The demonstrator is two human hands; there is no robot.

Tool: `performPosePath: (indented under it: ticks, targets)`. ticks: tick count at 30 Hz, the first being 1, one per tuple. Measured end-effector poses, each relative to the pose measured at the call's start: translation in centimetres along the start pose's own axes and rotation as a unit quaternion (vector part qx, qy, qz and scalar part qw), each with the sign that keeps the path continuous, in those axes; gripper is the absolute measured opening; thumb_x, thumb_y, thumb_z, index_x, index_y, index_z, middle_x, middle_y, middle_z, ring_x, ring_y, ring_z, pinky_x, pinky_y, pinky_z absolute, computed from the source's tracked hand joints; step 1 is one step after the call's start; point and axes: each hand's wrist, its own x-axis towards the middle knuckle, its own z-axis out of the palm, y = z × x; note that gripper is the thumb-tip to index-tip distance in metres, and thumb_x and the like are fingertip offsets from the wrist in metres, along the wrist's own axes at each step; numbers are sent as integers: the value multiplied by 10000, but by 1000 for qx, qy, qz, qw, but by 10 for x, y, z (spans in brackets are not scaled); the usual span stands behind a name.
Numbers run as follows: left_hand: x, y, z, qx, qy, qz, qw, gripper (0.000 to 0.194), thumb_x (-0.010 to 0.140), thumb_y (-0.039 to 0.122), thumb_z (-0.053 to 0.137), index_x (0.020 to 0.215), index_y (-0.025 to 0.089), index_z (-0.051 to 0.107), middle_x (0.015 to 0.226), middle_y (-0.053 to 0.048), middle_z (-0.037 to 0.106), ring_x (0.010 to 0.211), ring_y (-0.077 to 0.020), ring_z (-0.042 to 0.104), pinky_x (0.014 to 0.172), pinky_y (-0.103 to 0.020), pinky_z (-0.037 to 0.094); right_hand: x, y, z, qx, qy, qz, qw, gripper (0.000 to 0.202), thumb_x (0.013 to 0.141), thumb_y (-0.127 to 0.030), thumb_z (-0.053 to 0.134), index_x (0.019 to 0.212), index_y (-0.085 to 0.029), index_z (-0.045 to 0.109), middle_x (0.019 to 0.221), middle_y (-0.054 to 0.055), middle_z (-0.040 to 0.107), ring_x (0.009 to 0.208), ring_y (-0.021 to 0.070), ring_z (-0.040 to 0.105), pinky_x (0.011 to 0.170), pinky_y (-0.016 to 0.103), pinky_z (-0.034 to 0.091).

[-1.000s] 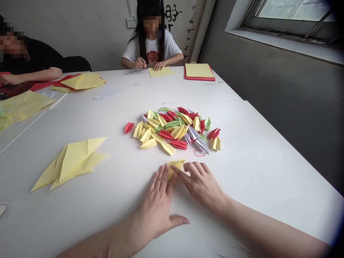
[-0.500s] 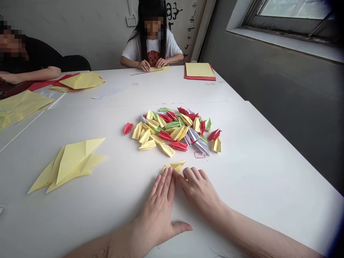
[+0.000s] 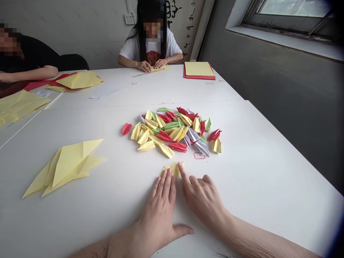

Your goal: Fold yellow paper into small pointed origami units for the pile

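On the white bench [image 3: 255, 154], the heap of folded paper pieces [image 3: 172, 125] could be scattered by too long a forward stroke. The left hand [image 3: 158, 211] is laid flat, fingers extended, and the right hand [image 3: 201, 193] is half curled with only its index extended, nothing gripped by either. Beneath both, just short of the heap, the small yellow paper [image 3: 174, 169] is held down; a crooked crease could be caused by slipping, a torn tip by hard rubbing

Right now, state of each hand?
Left hand: open, flat, fingertips on the folded yellow paper.
Right hand: index finger on the paper's right end; others curled, palm hidden, grip can't be told.
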Motion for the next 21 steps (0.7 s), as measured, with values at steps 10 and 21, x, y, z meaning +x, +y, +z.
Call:
performPosePath:
  ticks: [10, 21]
  targets:
    - [1, -1, 0, 1, -6, 5, 1000, 1135, 703, 838, 255, 1463, 5, 133, 1521, -235, 176, 1406, -359, 147, 1118, -459, 194, 3, 2, 0, 7, -15, 7, 1000, 540, 812, -70, 447, 1350, -23, 428, 519, -19, 528, 418, 121, 438, 555, 318, 257]
    - [2, 3, -2, 16, -14, -6, 1000, 1154, 679, 844, 318, 1464, 16, 145, 1519, -240, 183, 1406, -368, 138, 1115, -469, 198, 5, 7, 3, 19, -36, 33, 999, 517, 847, -127, 451, 1342, 17, 418, 459, -17, 537, 369, 122, 437, 517, 319, 239]
